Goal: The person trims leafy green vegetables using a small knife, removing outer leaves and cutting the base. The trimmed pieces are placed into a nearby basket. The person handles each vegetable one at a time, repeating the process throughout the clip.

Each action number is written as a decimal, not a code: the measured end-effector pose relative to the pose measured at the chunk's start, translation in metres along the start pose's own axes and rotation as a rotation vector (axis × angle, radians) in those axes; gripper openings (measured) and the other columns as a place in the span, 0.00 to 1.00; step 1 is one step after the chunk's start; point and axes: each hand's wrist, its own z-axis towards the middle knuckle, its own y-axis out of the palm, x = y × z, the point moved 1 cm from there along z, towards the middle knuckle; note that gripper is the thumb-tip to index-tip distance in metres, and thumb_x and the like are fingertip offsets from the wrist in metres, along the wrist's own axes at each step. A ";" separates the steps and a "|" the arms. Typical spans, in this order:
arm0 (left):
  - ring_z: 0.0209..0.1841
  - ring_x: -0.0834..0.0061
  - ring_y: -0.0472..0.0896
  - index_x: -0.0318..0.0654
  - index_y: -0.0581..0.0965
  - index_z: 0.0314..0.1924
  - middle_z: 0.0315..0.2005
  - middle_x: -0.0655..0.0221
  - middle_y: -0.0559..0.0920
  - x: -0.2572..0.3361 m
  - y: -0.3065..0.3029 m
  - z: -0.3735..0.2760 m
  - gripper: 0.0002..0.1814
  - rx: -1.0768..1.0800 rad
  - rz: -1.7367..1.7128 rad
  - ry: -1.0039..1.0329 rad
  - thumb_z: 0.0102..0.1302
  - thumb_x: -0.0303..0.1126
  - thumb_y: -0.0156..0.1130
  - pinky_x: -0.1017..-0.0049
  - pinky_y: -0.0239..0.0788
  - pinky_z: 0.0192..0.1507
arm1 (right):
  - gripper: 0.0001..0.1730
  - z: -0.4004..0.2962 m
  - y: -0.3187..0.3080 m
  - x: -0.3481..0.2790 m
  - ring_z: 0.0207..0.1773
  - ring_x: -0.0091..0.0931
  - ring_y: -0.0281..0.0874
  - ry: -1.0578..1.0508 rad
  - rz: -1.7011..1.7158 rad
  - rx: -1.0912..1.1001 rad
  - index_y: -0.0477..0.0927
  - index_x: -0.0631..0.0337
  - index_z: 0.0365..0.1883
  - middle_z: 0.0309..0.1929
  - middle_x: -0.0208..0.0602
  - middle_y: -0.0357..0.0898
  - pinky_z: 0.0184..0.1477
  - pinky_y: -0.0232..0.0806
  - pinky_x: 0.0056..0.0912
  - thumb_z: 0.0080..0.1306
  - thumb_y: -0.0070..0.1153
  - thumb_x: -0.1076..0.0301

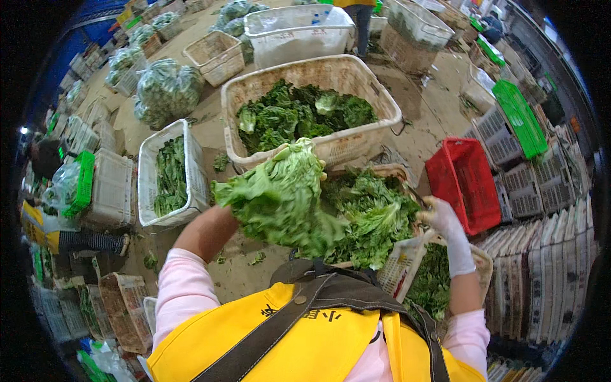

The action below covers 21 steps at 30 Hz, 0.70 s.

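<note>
A leafy green lettuce head [286, 196], blurred at its lower leaves, is gripped in my left hand [323, 172]; the leaves cover most of that hand, with only some fingertips showing. My right hand [445, 219], in a white glove, is closed around the handle of a dark cutting tool [414, 192], likely a knife. Its tip points towards a crate of loose lettuce [382, 215] just in front of me. Beyond the held head stands a large dirt-stained plastic crate [305, 145] with darker lettuce heads [291, 112] in it. Below my right wrist, lettuce [427, 281] fills a smaller crate [405, 260].
A white crate of long greens [193, 167] stands at left. At right are a red crate [463, 186] and stacked crates [530, 272]. Bagged vegetables [169, 88] sit on the floor. One person [363, 24] stands at the back, another [71, 234] at far left.
</note>
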 end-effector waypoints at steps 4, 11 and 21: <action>0.58 0.64 0.71 0.40 0.64 0.63 0.60 0.63 0.69 -0.031 -0.075 -0.025 0.26 -0.046 -0.022 0.207 0.71 0.46 0.45 0.61 0.60 0.63 | 0.25 -0.030 0.049 0.015 0.40 0.35 0.77 0.223 0.048 -0.129 0.73 0.64 0.52 0.40 0.48 0.79 0.43 0.69 0.35 0.55 0.58 0.67; 0.55 0.65 0.74 0.42 0.71 0.57 0.54 0.64 0.75 0.000 -0.049 -0.018 0.42 0.531 -0.030 0.445 0.57 0.70 0.49 0.64 0.72 0.51 | 0.24 -0.088 0.080 0.039 0.30 0.28 0.76 0.423 0.337 -0.321 0.71 0.61 0.58 0.35 0.38 0.78 0.31 0.70 0.30 0.64 0.51 0.63; 0.61 0.53 0.68 0.27 0.51 0.67 0.62 0.42 0.61 0.039 -0.107 0.007 0.46 0.942 0.199 0.333 0.65 0.61 0.46 0.63 0.68 0.58 | 0.17 -0.136 0.106 0.073 0.31 0.19 0.74 0.517 0.620 -0.037 0.79 0.57 0.47 0.30 0.31 0.79 0.34 0.66 0.22 0.60 0.60 0.66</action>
